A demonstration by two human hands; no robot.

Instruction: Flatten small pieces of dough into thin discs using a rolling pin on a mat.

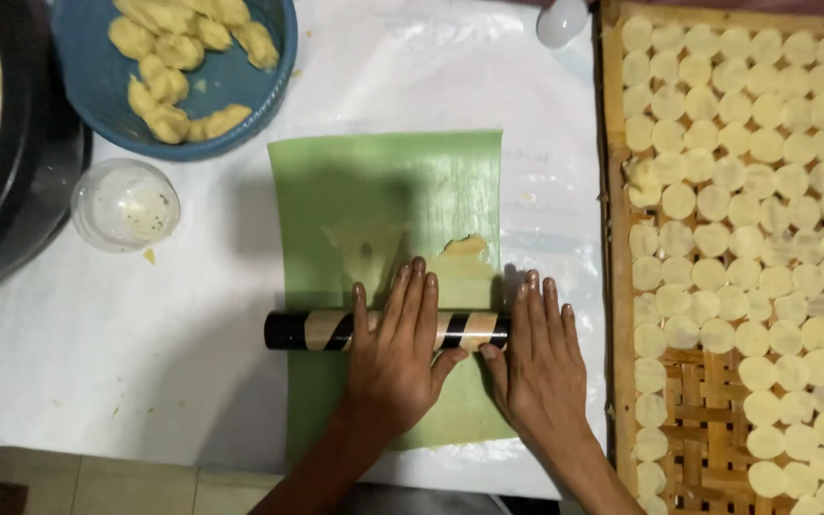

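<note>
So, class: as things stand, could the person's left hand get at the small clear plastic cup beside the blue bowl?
Probably yes. The left hand lies flat on the striped roller, holding nothing, and only bare white sheet lies between it and the clear cup.

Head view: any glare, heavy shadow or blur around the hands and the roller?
Head view: sharp around the left hand, right hand and striped roller; dark shadow across the green sheet above them; mild sheen on the white table cover; dark pot at left is underexposed.
</note>
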